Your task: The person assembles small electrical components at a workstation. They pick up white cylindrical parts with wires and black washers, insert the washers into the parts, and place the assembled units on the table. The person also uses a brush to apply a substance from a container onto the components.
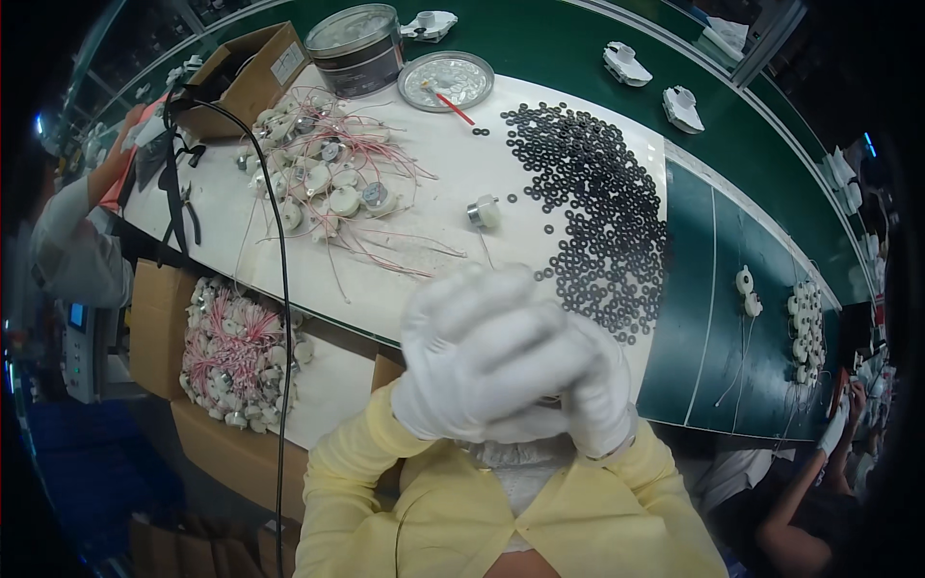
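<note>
Left hand [472, 361] and right hand [593, 385], both in white gloves, were pressed together close under camera, above near edge of white table [424, 207]. Fingers curled inward; whether they gripped anything could not be told. Nearest item: single small motor [484, 212], lying on table just beyond hands. Spread of black washers [597, 202] lay to right of it, pile of wired motors [323, 173] to left. Round tin [356, 48] and lid [445, 80] stood at far edge. Cardboard box of motors [236, 352] sat below table at left.
</note>
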